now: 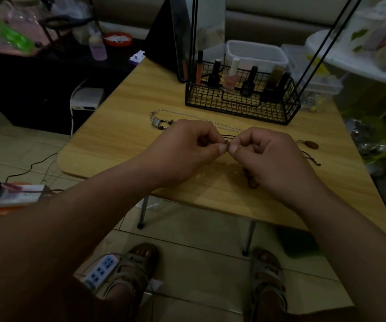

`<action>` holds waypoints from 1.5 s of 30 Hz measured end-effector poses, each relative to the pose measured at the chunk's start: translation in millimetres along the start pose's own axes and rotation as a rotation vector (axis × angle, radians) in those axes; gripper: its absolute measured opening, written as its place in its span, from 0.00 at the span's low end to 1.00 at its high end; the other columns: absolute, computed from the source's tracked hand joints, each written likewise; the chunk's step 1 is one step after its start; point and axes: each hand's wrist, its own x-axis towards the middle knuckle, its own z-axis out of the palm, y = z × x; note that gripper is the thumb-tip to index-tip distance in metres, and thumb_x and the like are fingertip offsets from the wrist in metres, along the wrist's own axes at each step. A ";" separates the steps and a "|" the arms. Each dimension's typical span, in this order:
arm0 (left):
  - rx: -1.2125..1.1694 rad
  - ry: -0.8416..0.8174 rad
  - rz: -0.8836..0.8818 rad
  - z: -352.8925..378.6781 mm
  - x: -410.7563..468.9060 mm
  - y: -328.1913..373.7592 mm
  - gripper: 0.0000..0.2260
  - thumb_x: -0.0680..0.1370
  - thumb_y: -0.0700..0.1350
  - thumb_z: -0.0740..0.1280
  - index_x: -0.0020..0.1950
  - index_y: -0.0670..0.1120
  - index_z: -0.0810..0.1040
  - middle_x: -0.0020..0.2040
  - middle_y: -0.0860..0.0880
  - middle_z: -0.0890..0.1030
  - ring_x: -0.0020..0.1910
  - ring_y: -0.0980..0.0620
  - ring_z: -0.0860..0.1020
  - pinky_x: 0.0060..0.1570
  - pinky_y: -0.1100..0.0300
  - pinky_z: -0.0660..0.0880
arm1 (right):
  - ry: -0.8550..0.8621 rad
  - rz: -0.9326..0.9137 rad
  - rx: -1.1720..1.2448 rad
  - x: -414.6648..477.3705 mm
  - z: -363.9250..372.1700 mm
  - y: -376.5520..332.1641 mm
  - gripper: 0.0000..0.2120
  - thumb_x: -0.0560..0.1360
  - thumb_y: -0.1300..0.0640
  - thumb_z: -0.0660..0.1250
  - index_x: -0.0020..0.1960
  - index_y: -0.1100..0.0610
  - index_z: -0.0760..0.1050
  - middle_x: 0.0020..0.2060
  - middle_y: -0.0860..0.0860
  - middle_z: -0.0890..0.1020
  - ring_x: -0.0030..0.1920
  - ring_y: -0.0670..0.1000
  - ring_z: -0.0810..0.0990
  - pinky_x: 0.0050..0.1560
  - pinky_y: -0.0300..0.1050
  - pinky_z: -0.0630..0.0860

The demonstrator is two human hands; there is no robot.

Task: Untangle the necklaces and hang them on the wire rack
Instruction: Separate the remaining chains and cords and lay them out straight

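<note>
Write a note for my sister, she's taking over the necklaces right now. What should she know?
Left hand pinches a small metal piece above the table.
Right hand pinches the same piece from the other side.
Silver chain lies on the table behind the hands; brown oval pendant lies to the right; wire rack stands at the back, holding bottles.
Done: no necklace hangs on the rack yet.
Left: untangle the dark cords, hang each necklace.

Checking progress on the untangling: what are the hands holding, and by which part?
Left hand and right hand both pinch the small metal fitting of a dark cord necklace between thumb and forefinger tips. Ring or clasp cannot be told.
</note>
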 end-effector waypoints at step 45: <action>-0.074 -0.087 0.058 -6.2 2.9 7.2 0.07 0.81 0.38 0.70 0.56 0.48 0.79 0.46 0.52 0.81 0.45 0.59 0.79 0.45 0.66 0.76 | -0.068 0.006 -0.036 -0.1 -1.2 -2.7 0.02 0.79 0.55 0.72 0.48 0.51 0.82 0.30 0.46 0.79 0.27 0.43 0.74 0.29 0.40 0.72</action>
